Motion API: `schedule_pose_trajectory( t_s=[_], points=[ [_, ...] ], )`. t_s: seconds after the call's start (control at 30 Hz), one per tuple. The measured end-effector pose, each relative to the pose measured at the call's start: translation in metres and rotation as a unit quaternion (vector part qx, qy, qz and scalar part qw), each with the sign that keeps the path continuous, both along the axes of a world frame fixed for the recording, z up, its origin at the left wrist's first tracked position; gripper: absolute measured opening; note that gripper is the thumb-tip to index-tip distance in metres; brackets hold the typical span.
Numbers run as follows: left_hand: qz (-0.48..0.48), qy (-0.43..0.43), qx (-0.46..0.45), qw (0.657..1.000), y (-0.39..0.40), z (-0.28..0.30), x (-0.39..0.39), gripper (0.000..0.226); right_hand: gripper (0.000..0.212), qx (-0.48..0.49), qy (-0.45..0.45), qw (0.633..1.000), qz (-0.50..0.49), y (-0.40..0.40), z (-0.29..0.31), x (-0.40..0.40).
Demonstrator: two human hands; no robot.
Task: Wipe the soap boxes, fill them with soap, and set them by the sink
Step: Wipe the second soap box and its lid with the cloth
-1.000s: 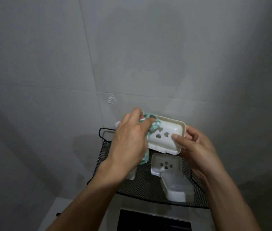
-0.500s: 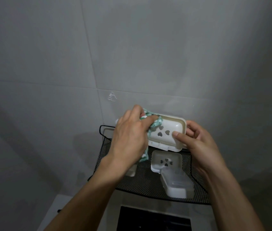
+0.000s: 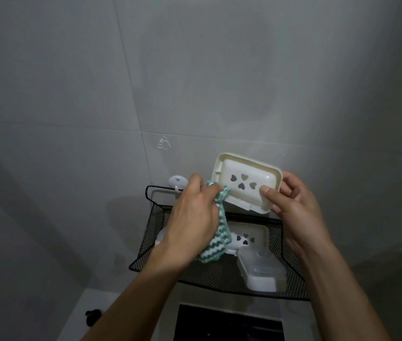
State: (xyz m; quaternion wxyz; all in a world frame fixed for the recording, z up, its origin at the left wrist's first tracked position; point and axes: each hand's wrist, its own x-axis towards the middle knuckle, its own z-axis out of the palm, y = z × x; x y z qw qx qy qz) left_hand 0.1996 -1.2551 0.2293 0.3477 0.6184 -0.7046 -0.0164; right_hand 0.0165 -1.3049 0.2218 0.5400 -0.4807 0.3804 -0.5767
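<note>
while your right hand (image 3: 296,212) is gripping the cream soap box (image 3: 248,183), your left hand (image 3: 192,217) is clutching the green-striped cloth (image 3: 216,238) against its edge; both are hovering above the mesh basket (image 3: 150,232)

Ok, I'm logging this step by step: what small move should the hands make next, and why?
Probably sweep the green-striped cloth rightward across the tray of the cream soap box. The left hand holds the cloth only at the box's left edge, the right hand grips the right end, and the heart-holed inside looks uncovered.

Head view, close, down toward hands (image 3: 219,217)
</note>
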Motion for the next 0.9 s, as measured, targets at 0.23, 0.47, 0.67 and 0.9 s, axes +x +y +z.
schedule_pose_trajectory(
  t_s=[0.23, 0.47, 0.67, 0.9],
  points=[
    [0.002, -0.035, -0.016, 0.999, -0.006, -0.001, 0.009, 0.025, 0.056, 0.036, 0.028, 0.997, 0.063, -0.006, 0.0, -0.003],
    [0.036, -0.118, -0.038, 0.992, 0.0, 0.003, 0.006, 0.014, 0.034, 0.05, 0.038, 0.996, 0.057, -0.007, 0.004, -0.002],
    [-0.044, -0.107, -0.038, 0.993, 0.016, 0.006, -0.024, 0.021, 0.037, 0.021, -0.021, 0.999, 0.038, -0.002, 0.004, 0.008],
    [-0.072, -0.117, -0.036, 0.99, 0.012, 0.01, -0.022, 0.028, 0.039, 0.006, -0.005, 1.0, 0.029, 0.001, 0.005, 0.001]
  ],
)
